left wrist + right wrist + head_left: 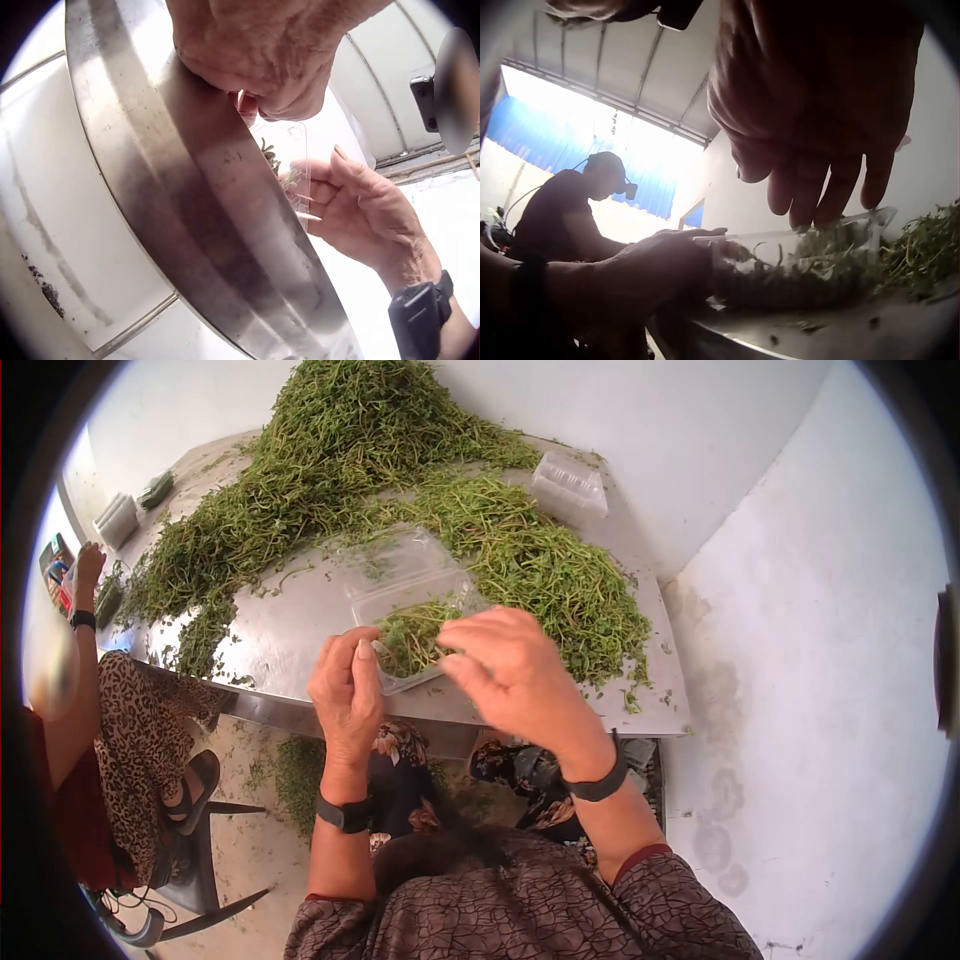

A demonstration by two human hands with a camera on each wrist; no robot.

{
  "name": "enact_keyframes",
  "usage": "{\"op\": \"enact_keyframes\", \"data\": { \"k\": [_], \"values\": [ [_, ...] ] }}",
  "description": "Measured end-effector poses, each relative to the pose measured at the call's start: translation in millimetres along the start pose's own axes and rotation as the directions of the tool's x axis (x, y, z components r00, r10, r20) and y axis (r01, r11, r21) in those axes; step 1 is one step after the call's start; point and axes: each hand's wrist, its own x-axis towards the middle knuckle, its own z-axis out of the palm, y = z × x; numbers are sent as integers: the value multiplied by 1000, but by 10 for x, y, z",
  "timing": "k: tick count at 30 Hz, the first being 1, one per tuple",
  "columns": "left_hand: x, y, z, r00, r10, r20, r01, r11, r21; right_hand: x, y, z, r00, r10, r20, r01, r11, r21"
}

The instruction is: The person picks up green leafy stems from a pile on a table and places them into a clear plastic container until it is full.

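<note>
A clear plastic container (404,684) with its lid (398,560) folded back sits near the table's front edge, green sprigs (408,638) inside. My left hand (347,688) grips its left side; the right wrist view also shows this hand (649,261) at the container's end wall. Above the right side is my right hand (520,678), fingers extended and loosely bent. In the right wrist view my right hand (817,105) points its fingers down at the container's rim (877,217). The left wrist view shows my right hand (375,221) palm inward beside the container.
A tall heap of greens (340,450) covers the table's back, with a lower pile (560,585) at the right. Stacked clear containers (570,488) stand at the back right, others (117,521) at the far left. Another person's arm (86,585) is at the left.
</note>
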Motion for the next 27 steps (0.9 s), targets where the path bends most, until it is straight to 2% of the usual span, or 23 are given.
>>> {"op": "enact_keyframes", "data": {
  "k": [1,3,4,6,7,9,13,20,23,25,27],
  "values": [
    [-1,-8,0,1000,10,-3,-10,1000,15,-13,25,-88,1000,0,1,0,1000,-2],
    [-1,-24,3,1000,14,-2,-14,1000,14,-56,68,-292,993,114,-33,-116,988,-97],
    [1,-25,5,1000,18,-2,-18,1000,15,-107,114,-370,993,112,-32,-115,988,-99],
    [3,-2,-1,1000,13,-4,-13,1000,14,-257,256,-484,970,212,-116,-235,938,-253],
    [0,7,-1,1000,9,-2,-9,1000,15,-328,315,-541,970,212,-116,-236,938,-254],
    [-13,-23,11,1000,13,4,-13,1000,3,-475,421,-640,950,275,-145,-311,824,-473],
    [-18,-60,6,1000,20,14,-20,1000,2,-678,547,-751,911,386,-148,-401,739,-542],
    [-18,-86,14,1000,25,11,-25,1000,2,-740,634,-693,899,430,-87,-400,723,-563],
    [-20,-97,17,999,46,9,-46,999,17,-750,677,-687,927,362,-97,-350,745,-568],
    [-24,-91,18,1000,4,14,-4,1000,-3,-743,693,-700,947,308,-87,-300,756,-582],
    [-26,-103,21,1000,10,14,-10,1000,-1,-735,671,-701,945,312,-101,-312,760,-570]
  ]
}}
